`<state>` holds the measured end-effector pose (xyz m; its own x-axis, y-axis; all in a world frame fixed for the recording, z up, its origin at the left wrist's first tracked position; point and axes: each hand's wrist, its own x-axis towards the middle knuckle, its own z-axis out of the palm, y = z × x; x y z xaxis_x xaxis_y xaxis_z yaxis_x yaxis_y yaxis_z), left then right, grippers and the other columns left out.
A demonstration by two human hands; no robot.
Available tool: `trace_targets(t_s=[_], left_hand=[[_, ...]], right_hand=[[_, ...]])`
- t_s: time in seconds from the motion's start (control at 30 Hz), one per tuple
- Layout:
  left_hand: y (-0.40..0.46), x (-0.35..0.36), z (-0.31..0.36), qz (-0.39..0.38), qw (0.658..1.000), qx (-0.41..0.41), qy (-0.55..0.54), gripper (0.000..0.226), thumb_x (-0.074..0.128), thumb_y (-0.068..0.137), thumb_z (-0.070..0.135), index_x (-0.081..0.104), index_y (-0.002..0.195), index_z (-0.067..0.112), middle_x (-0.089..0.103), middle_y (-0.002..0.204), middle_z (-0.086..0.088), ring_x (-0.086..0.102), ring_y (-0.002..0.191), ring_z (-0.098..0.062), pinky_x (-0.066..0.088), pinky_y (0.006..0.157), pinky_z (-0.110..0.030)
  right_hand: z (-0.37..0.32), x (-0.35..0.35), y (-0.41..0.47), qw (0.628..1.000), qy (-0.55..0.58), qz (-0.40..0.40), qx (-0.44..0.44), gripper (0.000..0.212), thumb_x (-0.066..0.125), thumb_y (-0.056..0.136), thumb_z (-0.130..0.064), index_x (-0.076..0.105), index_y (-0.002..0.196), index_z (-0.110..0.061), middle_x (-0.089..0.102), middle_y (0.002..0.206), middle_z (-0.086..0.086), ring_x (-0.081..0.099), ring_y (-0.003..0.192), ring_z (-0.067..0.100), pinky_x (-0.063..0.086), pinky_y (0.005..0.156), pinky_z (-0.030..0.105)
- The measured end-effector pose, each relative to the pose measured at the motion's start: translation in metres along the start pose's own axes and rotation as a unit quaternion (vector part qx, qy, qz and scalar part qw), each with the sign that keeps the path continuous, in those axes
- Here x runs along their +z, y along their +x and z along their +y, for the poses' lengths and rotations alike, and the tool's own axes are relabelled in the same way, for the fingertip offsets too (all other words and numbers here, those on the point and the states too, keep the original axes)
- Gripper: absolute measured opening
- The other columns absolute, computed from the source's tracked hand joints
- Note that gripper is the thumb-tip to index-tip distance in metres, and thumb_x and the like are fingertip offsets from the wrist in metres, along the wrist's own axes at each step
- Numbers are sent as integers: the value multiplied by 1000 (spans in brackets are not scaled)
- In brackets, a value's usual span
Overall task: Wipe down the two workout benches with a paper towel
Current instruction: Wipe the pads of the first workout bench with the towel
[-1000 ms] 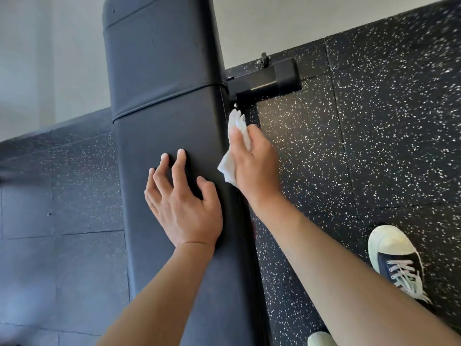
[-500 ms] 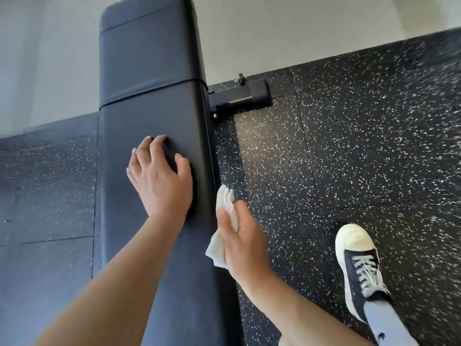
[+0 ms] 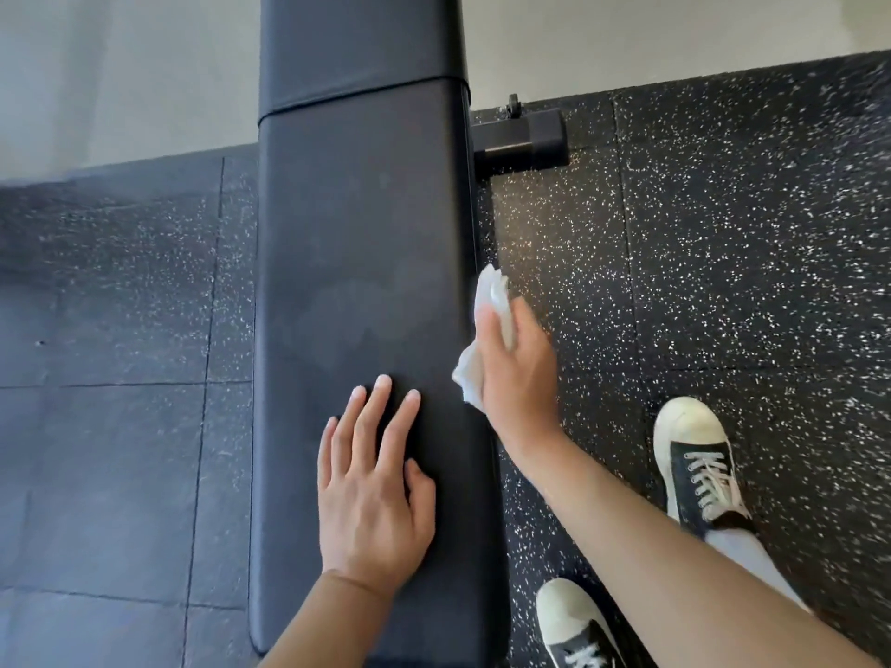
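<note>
Where the black padded bench (image 3: 366,262) runs away from the camera, the left hand (image 3: 373,494) lies palm-down on its near end, fingers straight and slightly spread, flat on the vinyl and holding nothing. Just right of that hand, at the bench's right edge, the right hand (image 3: 516,373) grips a crumpled white paper towel (image 3: 492,301); fingers and thumb are curled round it, with wadded paper showing above the fingertips and below the palm. The towel sits against the bench's right side edge; whether it presses the side face cannot be told from this angle.

Right of the bench, near the lower frame edge, two dark canvas sneakers with white toe caps and white laces stand on the floor: one (image 3: 694,460) beside the right forearm, the other (image 3: 573,624) nearer the camera.

Floor right of the bench: black rubber tiles (image 3: 723,233) with white speckle. Left of the bench: greyer, duller tiles (image 3: 120,330) with visible seams. Beyond the bench's far section, a pale floor or wall band (image 3: 120,65) crosses the frame.

Bench pad: matte black, two sections divided by a seam at the far end, with a faint lighter patch mid-pad. A black metal foot bar (image 3: 523,139) projects rightward from under the pad near that seam.
</note>
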<state>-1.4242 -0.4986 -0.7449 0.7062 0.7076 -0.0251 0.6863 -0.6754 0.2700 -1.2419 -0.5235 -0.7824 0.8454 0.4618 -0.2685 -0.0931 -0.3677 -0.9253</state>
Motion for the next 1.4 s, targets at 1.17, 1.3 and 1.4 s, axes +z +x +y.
trace_targets(t_s=[1.17,1.3,1.4], left_hand=[[-3,9,-7,37,999,12,12,66,45,89,22,47,154,27,34,168,1,28,158,-26,24,127,-52],[-3,7,-5,42,999,11,8,64,45,89,21,48,153,25,36,167,0,30,156,-28,26,126,-54],[-3,6,-4,38,999,11,8,64,44,90,22,48,154,25,35,168,0,30,157,-28,23,128,-52]], right_hand=[[9,-16,-69,1000,-2,0,29,29,51,100,-45,40,76,-34,48,66,-11,44,63,12,38,62,37],[-17,3,1,999,-14,34,25,34,56,99,-38,38,73,-26,44,63,-9,41,64,19,42,65,46],[-11,-2,-16,999,-32,24,9,32,56,100,-37,40,77,-23,46,66,-7,45,67,22,43,66,45]])
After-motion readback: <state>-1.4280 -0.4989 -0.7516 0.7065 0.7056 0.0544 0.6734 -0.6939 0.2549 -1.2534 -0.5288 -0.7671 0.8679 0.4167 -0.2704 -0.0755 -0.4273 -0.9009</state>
